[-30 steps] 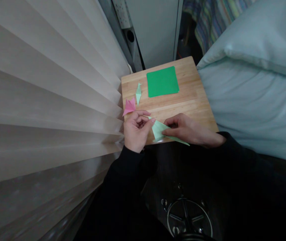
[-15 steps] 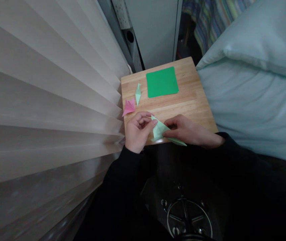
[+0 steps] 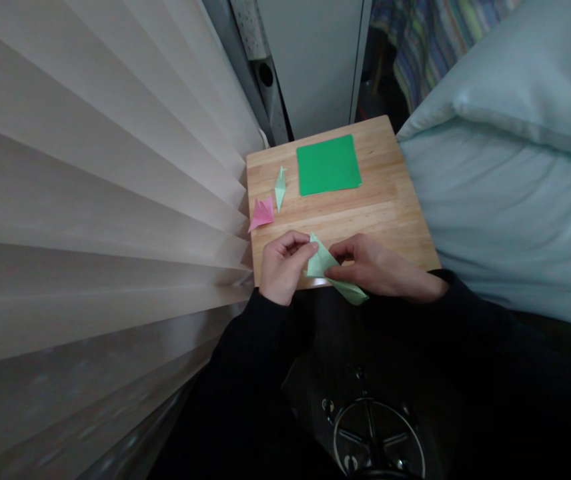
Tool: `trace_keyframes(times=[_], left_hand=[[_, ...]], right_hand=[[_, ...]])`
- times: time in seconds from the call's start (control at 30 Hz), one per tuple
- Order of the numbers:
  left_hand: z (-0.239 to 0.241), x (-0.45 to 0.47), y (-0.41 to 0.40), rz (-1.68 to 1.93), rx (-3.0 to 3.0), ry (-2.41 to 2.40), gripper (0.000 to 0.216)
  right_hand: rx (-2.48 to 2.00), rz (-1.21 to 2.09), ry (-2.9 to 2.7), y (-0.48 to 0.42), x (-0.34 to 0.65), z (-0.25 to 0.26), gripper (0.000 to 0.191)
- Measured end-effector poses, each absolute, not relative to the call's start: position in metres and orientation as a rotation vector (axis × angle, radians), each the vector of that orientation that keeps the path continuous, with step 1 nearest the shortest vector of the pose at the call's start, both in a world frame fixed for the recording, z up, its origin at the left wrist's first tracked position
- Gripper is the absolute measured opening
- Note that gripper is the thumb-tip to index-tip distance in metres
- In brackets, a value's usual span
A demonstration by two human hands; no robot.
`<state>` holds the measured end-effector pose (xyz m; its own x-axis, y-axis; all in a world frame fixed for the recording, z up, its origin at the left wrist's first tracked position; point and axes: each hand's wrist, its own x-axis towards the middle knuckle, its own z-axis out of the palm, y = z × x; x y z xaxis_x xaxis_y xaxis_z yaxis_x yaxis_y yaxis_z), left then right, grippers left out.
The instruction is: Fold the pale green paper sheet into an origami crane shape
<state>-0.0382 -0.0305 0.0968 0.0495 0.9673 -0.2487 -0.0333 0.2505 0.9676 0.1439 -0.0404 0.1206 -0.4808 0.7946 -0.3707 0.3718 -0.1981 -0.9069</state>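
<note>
Between my hands, over the near edge of the small wooden table [image 3: 390,220], is a piece of light green origami paper [image 3: 320,261] folded into points. My left hand [image 3: 285,263] pinches its upper left part between thumb and fingers. My right hand [image 3: 373,265] is closed on its right side, and a folded flap sticks out below toward me. Part of the paper is hidden behind my fingers. Past my left hand lie a pink folded paper figure [image 3: 263,211] and a slim light green folded paper figure [image 3: 280,189].
A stack of green square paper [image 3: 329,165] lies at the table's far side. A pleated curtain [image 3: 115,200] borders the table on the left. On the right is pale bedding [image 3: 505,213]. A wheeled chair base [image 3: 378,437] stands on the dark floor below.
The folded green paper has tilted in my hands, its lower flap opening a little wider and dropping. Both hands keep their grip. The whole view has shifted slightly.
</note>
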Motion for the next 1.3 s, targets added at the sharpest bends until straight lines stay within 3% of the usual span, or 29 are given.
trace_keyframes(times=[0.37, 0.63, 0.87, 1.3], left_hand=[[0.104, -0.044, -0.024, 1.185, 0.908, 1.283, 0.016], [0.105, -0.039, -0.03, 0.835, 1.248, 1.227, 0.018], [0.106, -0.036, -0.03, 0.831, 1.321, 1.254, 0.014], [0.108, -0.031, -0.034, 0.975, 1.301, 1.277, 0.016]], right_hand=[[-1.431, 1.771, -1.793, -0.042, 0.142, 0.121, 0.014], [-1.327, 1.749, -1.698, -0.04, 0.144, 0.115, 0.014], [-1.322, 1.648, -1.442, -0.039, 0.14, 0.097, 0.023], [-1.441, 1.72, -1.378, -0.044, 0.134, 0.103, 0.014]])
